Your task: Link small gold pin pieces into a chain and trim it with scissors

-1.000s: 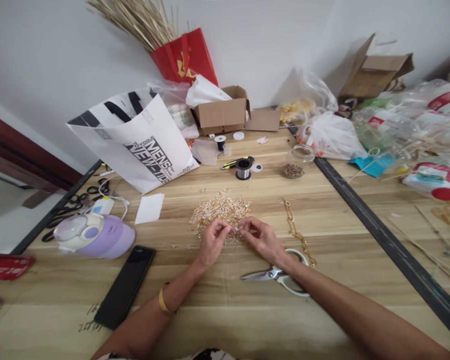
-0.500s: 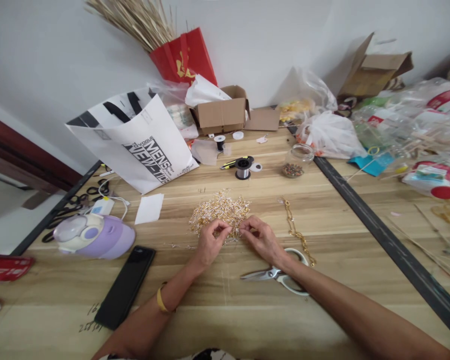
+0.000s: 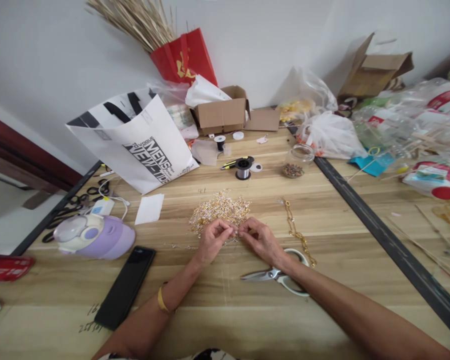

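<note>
My left hand (image 3: 214,240) and my right hand (image 3: 260,240) are closed in pinches, their fingertips almost meeting over the near edge of a loose heap of small gold and clear beads or wire bits (image 3: 219,210). What sits between the fingertips is too small to make out. Scissors (image 3: 272,274) with pale handles lie under my right wrist, blades pointing left. To the right of that hand a gold chain (image 3: 293,230) is stretched out on the wooden table (image 3: 225,320).
Behind the heap stand a wire spool (image 3: 243,169), a cutter knife (image 3: 230,163) and a glass jar (image 3: 297,162) of small beads. At left are a black phone (image 3: 125,287), a purple-and-white bottle (image 3: 97,237) and a white paper bag (image 3: 135,145). Plastic bags (image 3: 330,135) lie at back right.
The fingertips of my two hands have come slightly closer together, my left fingers shifting a little to the right. The things on the table have not moved.
</note>
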A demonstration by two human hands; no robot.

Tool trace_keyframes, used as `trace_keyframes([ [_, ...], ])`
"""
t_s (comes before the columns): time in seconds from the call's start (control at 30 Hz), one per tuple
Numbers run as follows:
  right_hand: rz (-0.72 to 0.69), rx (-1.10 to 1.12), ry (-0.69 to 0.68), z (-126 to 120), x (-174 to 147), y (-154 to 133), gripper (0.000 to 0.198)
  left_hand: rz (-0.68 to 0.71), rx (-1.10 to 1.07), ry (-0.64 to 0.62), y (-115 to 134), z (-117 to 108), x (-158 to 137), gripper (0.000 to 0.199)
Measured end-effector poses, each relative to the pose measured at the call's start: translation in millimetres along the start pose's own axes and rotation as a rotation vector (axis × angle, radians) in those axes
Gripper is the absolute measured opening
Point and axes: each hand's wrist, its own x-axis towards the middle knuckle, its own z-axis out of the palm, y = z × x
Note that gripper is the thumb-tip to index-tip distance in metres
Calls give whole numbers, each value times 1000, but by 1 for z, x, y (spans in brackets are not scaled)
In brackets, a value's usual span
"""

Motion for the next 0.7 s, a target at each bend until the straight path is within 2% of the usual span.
trace_keyframes([
  [0.23,34,18,15,1,0,2,12,-52,-24,13,3,0,0,20],
  [0.47,215,306,25,3,3,6,24,-22,5,21,-1,2,1,21],
  [0.6,278,467,50,1,5,4,29,-12,5,-4,-2,4,1,22],
  [0.7,320,586,17,-1,7,2,30,-24,-13,-23,-3,5,1,22],
])
